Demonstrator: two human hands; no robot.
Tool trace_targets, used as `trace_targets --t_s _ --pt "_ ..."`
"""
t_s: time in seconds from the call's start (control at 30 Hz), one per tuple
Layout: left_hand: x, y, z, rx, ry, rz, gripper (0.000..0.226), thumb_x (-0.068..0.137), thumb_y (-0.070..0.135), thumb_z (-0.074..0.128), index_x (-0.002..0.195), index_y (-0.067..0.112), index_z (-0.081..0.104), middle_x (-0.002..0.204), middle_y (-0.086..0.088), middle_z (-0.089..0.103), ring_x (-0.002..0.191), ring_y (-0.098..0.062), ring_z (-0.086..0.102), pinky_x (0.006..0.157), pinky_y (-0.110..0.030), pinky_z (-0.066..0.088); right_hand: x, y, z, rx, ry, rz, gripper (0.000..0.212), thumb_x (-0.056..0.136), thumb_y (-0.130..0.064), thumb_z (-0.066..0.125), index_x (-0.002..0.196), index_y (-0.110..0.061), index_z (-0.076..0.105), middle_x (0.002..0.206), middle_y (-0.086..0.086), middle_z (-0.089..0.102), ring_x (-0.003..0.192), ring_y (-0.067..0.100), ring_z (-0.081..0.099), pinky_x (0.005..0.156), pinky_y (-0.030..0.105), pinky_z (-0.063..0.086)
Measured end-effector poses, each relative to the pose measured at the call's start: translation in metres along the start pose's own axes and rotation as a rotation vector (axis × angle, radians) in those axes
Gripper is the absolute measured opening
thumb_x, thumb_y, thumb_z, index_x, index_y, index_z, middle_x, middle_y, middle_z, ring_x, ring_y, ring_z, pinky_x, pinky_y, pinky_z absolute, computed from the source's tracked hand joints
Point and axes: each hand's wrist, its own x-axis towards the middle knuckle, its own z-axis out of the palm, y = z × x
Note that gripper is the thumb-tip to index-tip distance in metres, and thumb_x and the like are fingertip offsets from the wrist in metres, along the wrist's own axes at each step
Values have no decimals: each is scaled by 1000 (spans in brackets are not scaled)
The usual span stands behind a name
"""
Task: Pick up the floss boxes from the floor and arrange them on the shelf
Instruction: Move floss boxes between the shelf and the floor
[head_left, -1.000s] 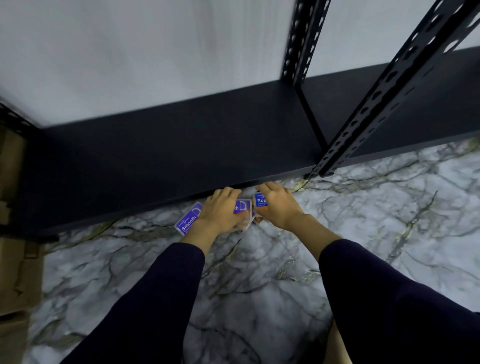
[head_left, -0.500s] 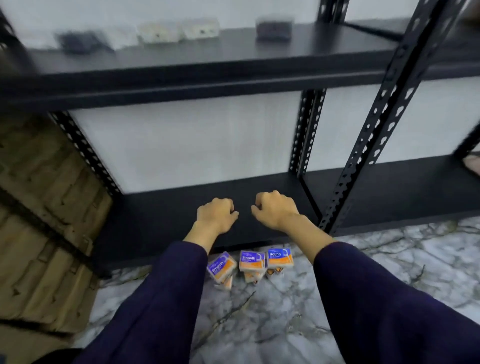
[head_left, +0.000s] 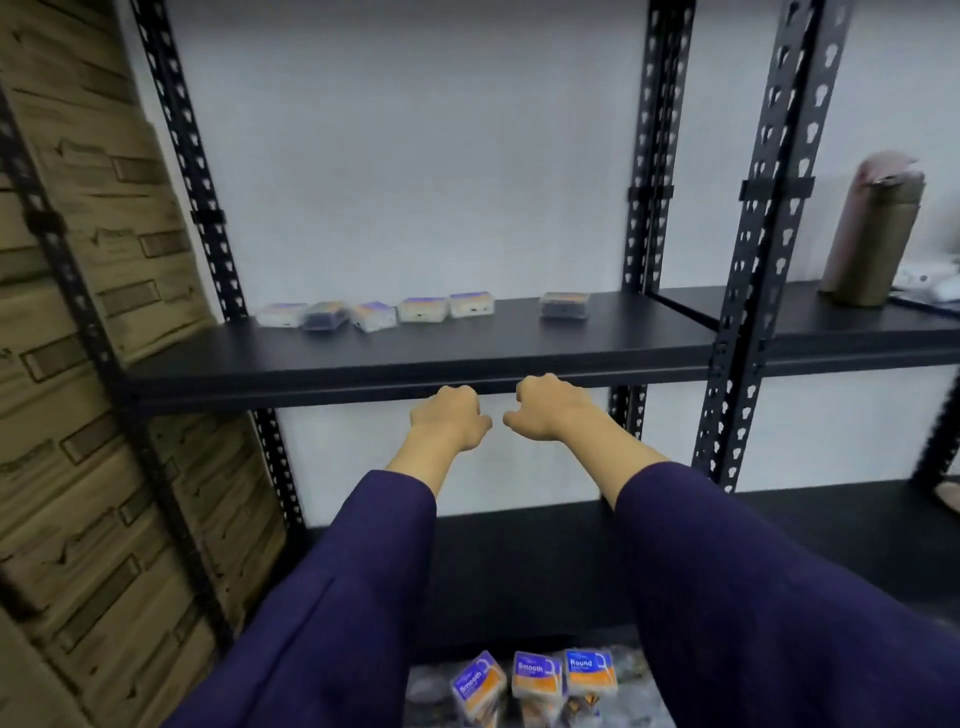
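Observation:
Three blue-and-orange floss boxes (head_left: 537, 675) stand in a row on the marble floor at the bottom of the head view, between my sleeves. Several more floss boxes (head_left: 423, 309) lie in a row at the back of the black middle shelf (head_left: 415, 358), with one dark box (head_left: 564, 304) apart to their right. My left hand (head_left: 449, 418) and my right hand (head_left: 553, 410) are raised side by side just below the front edge of that shelf. Both have their fingers curled under, backs towards me. The palms are hidden and no box shows in either.
Stacked cardboard cartons (head_left: 78, 364) fill the left side. Perforated black uprights (head_left: 753, 260) stand right of my hands. A brown and pink flask (head_left: 872, 234) stands on the neighbouring shelf at the right. The low bottom shelf (head_left: 519, 571) lies behind my forearms.
Both hands left the boxes on the floor and rose with curled fingers to the middle shelf's edge. The view tilted up, so the shelf and its row of boxes came into sight.

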Motion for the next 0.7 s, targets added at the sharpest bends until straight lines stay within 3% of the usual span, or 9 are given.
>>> trace_targets --t_s 0.17,0.4,0.7 --pt "13 11 -33 -10 77 30 29 94 37 52 111 15 62 108 -4 64 95 -26 61 74 -34 46 7 -6 -37 -5 65 16 30 91 -32 52 111 -11 54 104 5 57 84 24 52 69 33 40" --pt "41 16 -50 -37 109 58 24 93 30 50 109 16 62 107 -3 64 95 -24 59 71 -32 40 32 1 -54 4 112 30 36 92 -29 50 123 -11 51 121 9 55 105 28 56 74 33 39" --pt "105 19 -37 -59 151 114 29 95 28 47 119 16 58 120 -3 60 110 -24 55 83 -36 46 97 23 -49 25 180 20 36 94 -26 49 125 -7 49 125 12 56 109 30 55 76 35 42"
